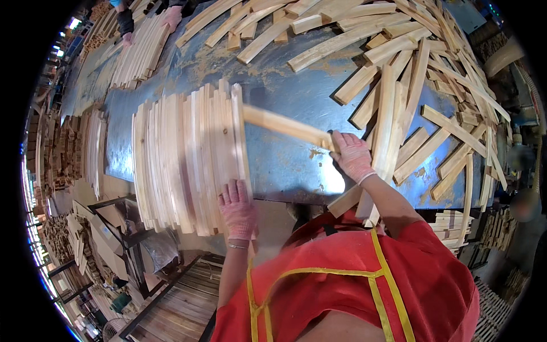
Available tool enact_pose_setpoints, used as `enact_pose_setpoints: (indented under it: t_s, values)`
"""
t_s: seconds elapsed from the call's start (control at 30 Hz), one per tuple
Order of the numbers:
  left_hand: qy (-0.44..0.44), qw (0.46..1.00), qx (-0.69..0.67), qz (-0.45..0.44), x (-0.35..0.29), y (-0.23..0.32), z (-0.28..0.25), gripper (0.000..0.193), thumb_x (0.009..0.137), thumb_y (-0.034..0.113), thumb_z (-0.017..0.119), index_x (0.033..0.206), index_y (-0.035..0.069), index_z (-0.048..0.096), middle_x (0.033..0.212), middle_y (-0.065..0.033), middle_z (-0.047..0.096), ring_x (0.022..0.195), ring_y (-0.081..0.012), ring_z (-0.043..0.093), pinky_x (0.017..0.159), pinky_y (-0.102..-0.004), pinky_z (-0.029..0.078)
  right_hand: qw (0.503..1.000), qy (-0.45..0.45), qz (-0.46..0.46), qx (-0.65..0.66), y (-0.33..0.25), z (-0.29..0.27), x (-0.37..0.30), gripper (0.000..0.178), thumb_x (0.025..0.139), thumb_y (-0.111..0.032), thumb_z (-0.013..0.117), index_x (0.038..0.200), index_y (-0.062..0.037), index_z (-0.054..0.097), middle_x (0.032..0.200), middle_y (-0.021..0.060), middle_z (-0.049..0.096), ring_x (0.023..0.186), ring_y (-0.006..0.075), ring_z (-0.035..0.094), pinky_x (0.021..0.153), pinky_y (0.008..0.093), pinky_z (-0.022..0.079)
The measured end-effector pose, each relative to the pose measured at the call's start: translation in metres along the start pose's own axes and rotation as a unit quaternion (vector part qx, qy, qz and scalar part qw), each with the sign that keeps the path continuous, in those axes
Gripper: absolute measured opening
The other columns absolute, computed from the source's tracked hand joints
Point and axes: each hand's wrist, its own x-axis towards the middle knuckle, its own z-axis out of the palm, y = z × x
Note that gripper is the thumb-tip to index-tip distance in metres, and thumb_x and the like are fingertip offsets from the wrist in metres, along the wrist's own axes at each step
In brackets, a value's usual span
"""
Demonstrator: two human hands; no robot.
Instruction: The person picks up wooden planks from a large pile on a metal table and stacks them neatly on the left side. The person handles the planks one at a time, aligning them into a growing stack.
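A close-set row of pale wooden slats (188, 142) lies in front of me to the left, overhanging the table's near edge. My left hand (238, 211), in a pink glove, rests with its fingers stretched out against the near right end of this row. My right hand (352, 155), gloved the same way, is closed round the near end of a single wooden slat (288, 126). That slat slants away to the left, slightly blurred, and its far end reaches the right side of the row.
The metal table (285, 171) is strewn with sawdust. A jumbled heap of loose slats (393, 102) covers its right and far side. At the far left a co-worker's gloved hands (171, 18) touch another row of slats (139, 54). A dark metal frame (134, 239) stands below left.
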Motion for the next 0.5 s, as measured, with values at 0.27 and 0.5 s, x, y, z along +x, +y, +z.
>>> enact_pose_setpoints:
  t_s: [0.27,0.5]
  values:
    - [-0.042,0.988,0.128,-0.070,0.021,-0.057,0.006,0.071,0.094,0.033,0.065,0.162,0.019,0.048,0.170,-0.0141,0.045,0.157,-0.0403,0.039,0.128,-0.0596,0.030,0.930,-0.125,0.135,0.318,0.076,-0.067,0.046,0.054,0.098,-0.031,0.074,0.147,-0.0092,0.064,0.129,0.0146,0.073,0.115,0.0307,0.068,0.103,0.0383,0.052]
    - [-0.063,0.790,-0.601,-0.100,0.064,0.100,-0.032,0.065,0.087,0.017,0.085,0.146,0.003,0.058,0.146,-0.0159,0.062,0.133,-0.0303,0.062,0.107,-0.0413,0.054,0.741,-0.094,0.083,0.659,-0.055,-0.040,-0.014,0.070,0.097,-0.034,0.072,0.159,-0.0059,0.053,0.125,0.0148,0.071,0.112,0.0244,0.067,0.102,0.0358,0.053]
